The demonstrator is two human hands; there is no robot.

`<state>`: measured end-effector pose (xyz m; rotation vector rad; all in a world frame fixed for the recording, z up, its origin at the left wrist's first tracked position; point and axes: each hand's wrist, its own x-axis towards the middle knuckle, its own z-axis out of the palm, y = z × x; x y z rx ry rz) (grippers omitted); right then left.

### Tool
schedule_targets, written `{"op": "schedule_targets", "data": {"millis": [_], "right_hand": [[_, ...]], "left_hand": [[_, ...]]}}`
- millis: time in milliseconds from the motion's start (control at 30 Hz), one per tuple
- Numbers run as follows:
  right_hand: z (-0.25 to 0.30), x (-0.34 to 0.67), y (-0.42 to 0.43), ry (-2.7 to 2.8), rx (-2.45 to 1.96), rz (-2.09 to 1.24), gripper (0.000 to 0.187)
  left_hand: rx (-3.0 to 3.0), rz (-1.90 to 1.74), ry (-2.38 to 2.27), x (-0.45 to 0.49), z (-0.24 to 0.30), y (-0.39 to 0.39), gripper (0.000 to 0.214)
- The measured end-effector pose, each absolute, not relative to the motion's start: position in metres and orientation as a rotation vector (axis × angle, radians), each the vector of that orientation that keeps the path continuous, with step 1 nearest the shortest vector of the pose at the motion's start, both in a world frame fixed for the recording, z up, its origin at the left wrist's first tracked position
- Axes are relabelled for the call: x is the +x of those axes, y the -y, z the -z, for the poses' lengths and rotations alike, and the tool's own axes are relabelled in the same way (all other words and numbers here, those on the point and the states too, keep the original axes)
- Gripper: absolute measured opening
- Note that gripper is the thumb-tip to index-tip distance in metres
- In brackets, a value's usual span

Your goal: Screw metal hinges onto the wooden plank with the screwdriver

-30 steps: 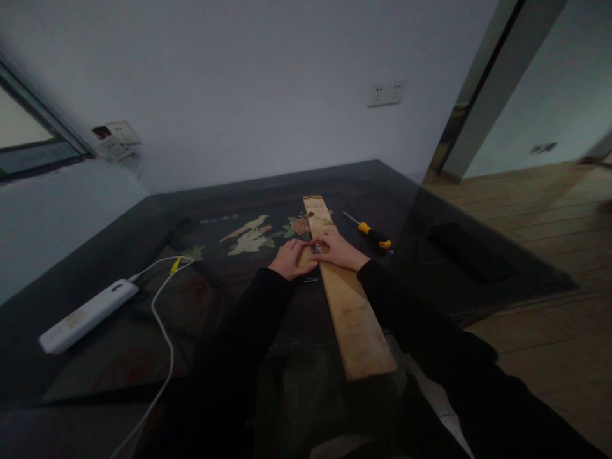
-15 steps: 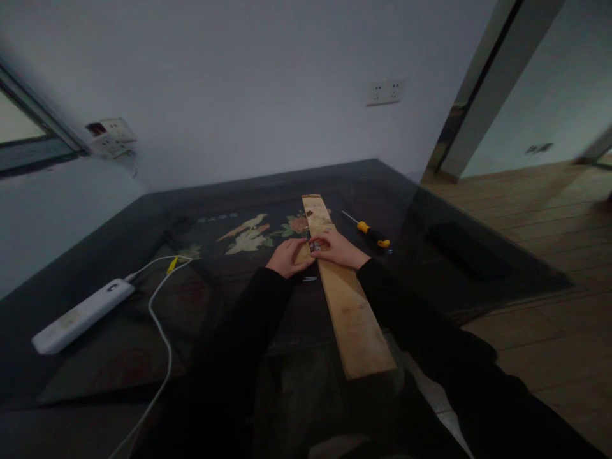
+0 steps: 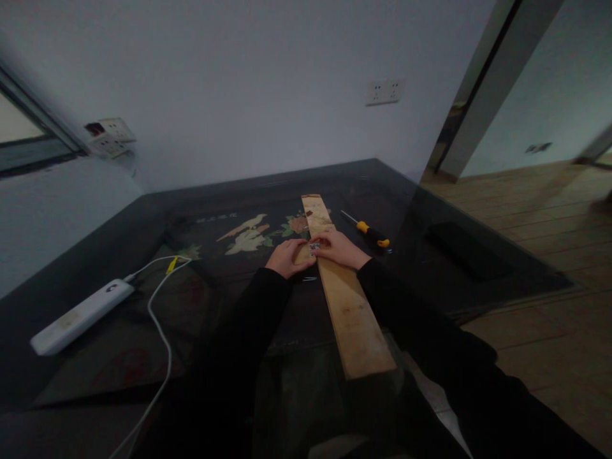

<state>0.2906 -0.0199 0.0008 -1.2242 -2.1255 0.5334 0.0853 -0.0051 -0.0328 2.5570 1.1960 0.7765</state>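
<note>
A long wooden board [image 3: 351, 312] lies lengthwise before me, its near end reaching past the table edge. At its left side, a short piece of wood [image 3: 302, 255] shows between the thumb and fingers of my left hand [image 3: 285, 257]. My right hand [image 3: 342, 248] rests over the board with thumb and fingers curled. Between the two hands sits a small shiny metal plate [image 3: 314, 247], apparently with holes, at the fingertips; its exact kind is too small to make out. Small screws [image 3: 308, 278] lie just below my left hand.
A yellow and black screwdriver [image 3: 370, 233] lies right of the board, a small metal bit [image 3: 389, 251] by its handle. On the left are a white power strip [image 3: 83, 315] and its cable [image 3: 162, 331]. A dark flat object [image 3: 466, 250] lies at right on the black table [image 3: 268, 185].
Both hands stay in place over the board. The metal plate between the fingertips looks slightly shifted or tilted, showing a brighter face; nothing else has visibly moved.
</note>
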Motion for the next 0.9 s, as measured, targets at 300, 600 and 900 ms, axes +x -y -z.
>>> {"op": "schedule_targets", "data": {"millis": [300,600,900], "right_hand": [[-0.019,0.287,0.041,2.243,-1.274,-0.489,0.009],[-0.028,0.263,0.081,2.640,-1.283,-0.032,0.010],[-0.017,0.245,0.084,2.749,-1.196,0.120,0.015]], "left_hand": [[2.570,-0.778,-1.179,0.084,0.035,0.004,0.047],[2.570,-0.731,-1.179,0.082,0.035,0.001,0.046],[2.587,-0.747,-1.172,0.081,0.036,0.000,0.046]]}}
